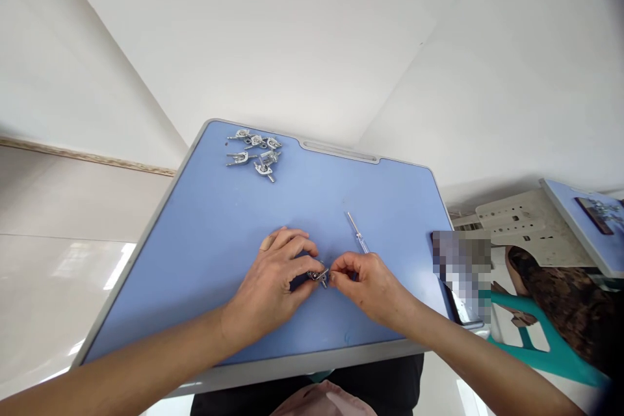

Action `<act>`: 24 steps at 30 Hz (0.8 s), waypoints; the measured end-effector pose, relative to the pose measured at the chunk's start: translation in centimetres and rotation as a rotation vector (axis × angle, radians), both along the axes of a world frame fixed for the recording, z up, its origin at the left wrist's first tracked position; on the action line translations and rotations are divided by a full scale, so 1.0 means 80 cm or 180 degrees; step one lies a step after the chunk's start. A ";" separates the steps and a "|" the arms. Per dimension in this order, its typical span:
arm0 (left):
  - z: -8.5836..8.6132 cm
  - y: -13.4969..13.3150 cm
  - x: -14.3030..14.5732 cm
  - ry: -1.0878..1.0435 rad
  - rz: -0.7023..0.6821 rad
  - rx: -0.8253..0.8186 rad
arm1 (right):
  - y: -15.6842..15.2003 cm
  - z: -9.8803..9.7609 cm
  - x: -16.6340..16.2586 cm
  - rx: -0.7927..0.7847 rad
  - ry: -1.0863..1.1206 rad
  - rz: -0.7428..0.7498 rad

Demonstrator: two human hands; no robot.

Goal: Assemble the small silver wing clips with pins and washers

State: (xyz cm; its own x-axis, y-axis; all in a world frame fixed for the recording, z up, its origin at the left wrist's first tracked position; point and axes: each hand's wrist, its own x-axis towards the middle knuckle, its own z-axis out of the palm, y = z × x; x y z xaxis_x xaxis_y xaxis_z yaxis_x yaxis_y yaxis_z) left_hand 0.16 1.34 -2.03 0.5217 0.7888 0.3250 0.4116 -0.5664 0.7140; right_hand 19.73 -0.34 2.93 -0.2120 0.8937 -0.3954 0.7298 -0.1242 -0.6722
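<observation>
Near the front middle of the blue desk, my left hand (pixel 280 266) grips a small silver metal clamp (pixel 319 275) between thumb and fingers. My right hand (pixel 363 279) is closed in a pinch at the clamp's right side; whatever sits between those fingertips is too small to make out. Just beyond the right hand lies a screwdriver (pixel 358 233) with a clear handle, its shaft pointing away from me and the handle's end partly behind the hand. Several similar metal clamps (pixel 263 169) lie loosely grouped at the far left of the desk.
The blue desk (pixel 195 260) has a grey rim and a slot along its back edge, close to a white wall (pixel 273 32). A dark-edged, partly blurred object (pixel 461 279) lies at the right edge. Farther right are a green stool (pixel 560 351), a seated person and another desk (pixel 580 221).
</observation>
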 end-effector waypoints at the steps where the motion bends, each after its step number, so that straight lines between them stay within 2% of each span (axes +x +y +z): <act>1: 0.000 0.000 0.000 -0.0006 0.0011 0.0008 | -0.003 -0.004 0.002 0.0302 -0.0109 0.0038; 5: 0.001 0.000 0.000 0.0064 0.0083 0.0042 | -0.015 -0.019 0.004 0.1710 -0.0804 0.0384; 8: -0.001 -0.001 0.001 0.0118 0.0123 0.0089 | -0.018 -0.025 0.003 0.2144 -0.1210 0.0620; 11: -0.003 -0.001 0.001 0.0140 0.0121 0.0162 | -0.018 -0.029 0.005 0.2299 -0.1332 0.0651; 14: -0.004 -0.001 0.001 0.0163 0.0146 0.0224 | -0.022 -0.031 0.008 0.2349 -0.1168 0.0545; 19: -0.003 -0.002 0.001 0.0210 0.0151 0.0235 | -0.036 -0.032 0.008 0.2221 -0.0722 0.0294; 24: 0.000 -0.004 0.000 0.0308 0.0204 0.0232 | -0.040 -0.038 -0.001 0.2235 -0.0816 0.0280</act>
